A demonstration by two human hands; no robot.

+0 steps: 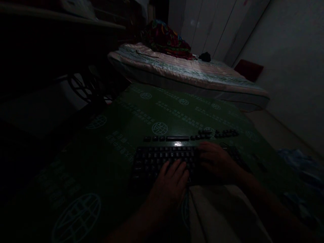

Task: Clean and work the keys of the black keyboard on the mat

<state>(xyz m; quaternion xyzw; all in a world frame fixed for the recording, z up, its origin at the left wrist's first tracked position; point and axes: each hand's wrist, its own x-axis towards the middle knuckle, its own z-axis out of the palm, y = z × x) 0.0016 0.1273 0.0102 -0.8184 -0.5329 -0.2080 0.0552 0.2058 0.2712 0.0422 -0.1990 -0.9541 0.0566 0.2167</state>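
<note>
A black keyboard (144,164) lies on a green board printed with white globes and lettering. My left hand (170,184) rests on its lower middle keys, palm down, with the fingers stretched out and slightly apart. Over the right part of the keyboard is my right hand (215,158), its fingers bent and pressed together against it; whatever they may hold is hidden in the dark. Beyond the keyboard's far edge a loose spacebar keycap (177,138) sits in a row with other loose keycaps (155,138). More small keycaps (227,133) form a group farther right.
The green board (126,114) reaches to a low bed mattress (177,72) with a bundled patterned cloth (167,38). Pale fabric (217,209) lies below my right forearm. A dark wheel (79,86) stands at the left, and bluish cloth (301,165) at the right. The room is dim.
</note>
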